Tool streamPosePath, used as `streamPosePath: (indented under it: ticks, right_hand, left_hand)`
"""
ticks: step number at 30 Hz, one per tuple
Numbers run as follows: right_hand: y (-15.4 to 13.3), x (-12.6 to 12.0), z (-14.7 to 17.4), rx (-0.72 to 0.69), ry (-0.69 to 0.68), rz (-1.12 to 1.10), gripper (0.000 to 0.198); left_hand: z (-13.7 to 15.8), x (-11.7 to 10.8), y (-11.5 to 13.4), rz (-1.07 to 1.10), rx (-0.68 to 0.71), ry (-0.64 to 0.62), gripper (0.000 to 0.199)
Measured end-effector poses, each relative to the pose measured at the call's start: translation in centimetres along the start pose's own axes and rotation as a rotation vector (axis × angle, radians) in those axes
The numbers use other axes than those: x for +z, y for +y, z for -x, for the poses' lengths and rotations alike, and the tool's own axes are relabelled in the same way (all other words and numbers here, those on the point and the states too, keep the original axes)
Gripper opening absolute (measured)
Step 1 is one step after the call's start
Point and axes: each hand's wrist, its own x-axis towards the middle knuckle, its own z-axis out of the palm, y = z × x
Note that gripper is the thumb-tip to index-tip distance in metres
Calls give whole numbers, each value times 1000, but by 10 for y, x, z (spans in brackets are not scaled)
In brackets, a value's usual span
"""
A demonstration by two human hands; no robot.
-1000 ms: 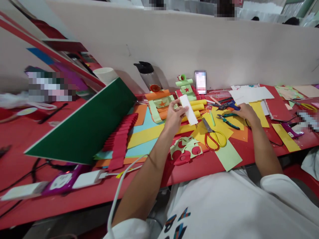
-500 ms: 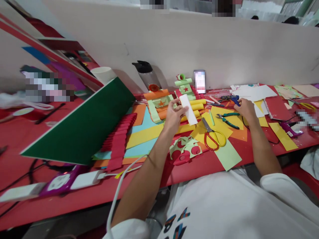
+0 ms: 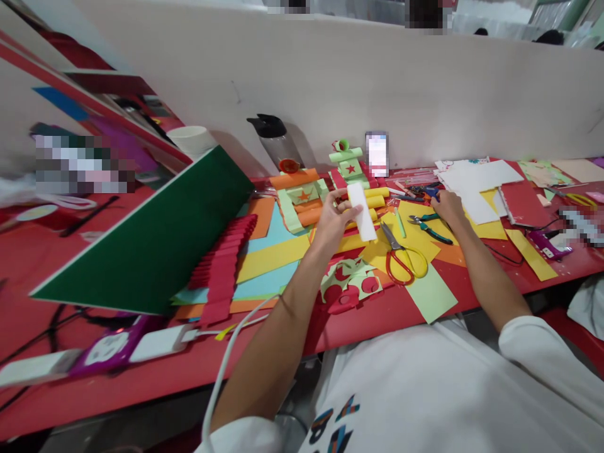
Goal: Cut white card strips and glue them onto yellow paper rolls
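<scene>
My left hand (image 3: 336, 217) pinches a small white rectangular piece (image 3: 362, 212), held tilted above the yellow paper rolls (image 3: 376, 201). Toward the back of the table, my right hand (image 3: 449, 209) is closed around the blue handle of a glue gun (image 3: 431, 191), mostly hidden by the fingers. A dark cord runs along the table beside that forearm. Just in front of the right hand lie green-handled cutting pliers (image 3: 435, 234). Between both hands, scissors (image 3: 401, 255) with red and yellow handles rest on yellow paper (image 3: 427, 217).
A green board (image 3: 155, 239) leans at left beside pleated red paper (image 3: 224, 270). Behind are a bottle (image 3: 278, 141), paper figures (image 3: 302, 195) and a phone (image 3: 377, 154). White sheets (image 3: 481, 176) and a red booklet (image 3: 523, 204) lie right; a white cable (image 3: 221, 358) crosses the table edge.
My right hand has shifted left and slightly back with the glue gun. My left hand has moved a little right and down, still pinching the white piece.
</scene>
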Motion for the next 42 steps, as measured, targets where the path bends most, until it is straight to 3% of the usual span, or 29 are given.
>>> streamPosePath:
  ticks: [9, 13, 17, 19, 21, 26, 34, 39, 42]
  right_hand:
    - [-4, 2, -2, -58, 86, -77, 41]
    - [-15, -15, 8, -183, 188, -409, 38]
    - [-50, -26, 38, -336, -63, -1036, 52]
    - [-72, -27, 58, -401, -221, -1218, 70]
    - [-92, -26, 75, -416, -298, -1324, 76]
    - [-119, -16, 93, -349, -267, -1381, 76]
    - [-125, -9, 93, -279, -173, -1396, 67]
    - [-114, -19, 82, -228, -16, -1400, 64]
    - [-93, -31, 67, -188, 106, -1297, 67]
  left_hand:
    - [2, 2, 3, -8, -9, -3, 66]
    - [2, 4, 3, 44, -23, 20, 63]
    - [3, 7, 0, 138, -28, 58, 62]
    - [4, 11, -2, 186, -17, 95, 63]
    - [5, 14, -5, 220, 4, 143, 65]
    - [8, 18, -12, 194, 88, 229, 67]
    - [13, 24, -15, 73, 152, 211, 66]
    - [15, 24, -10, 164, 143, 120, 76]
    - [11, 13, -3, 129, 140, 89, 66]
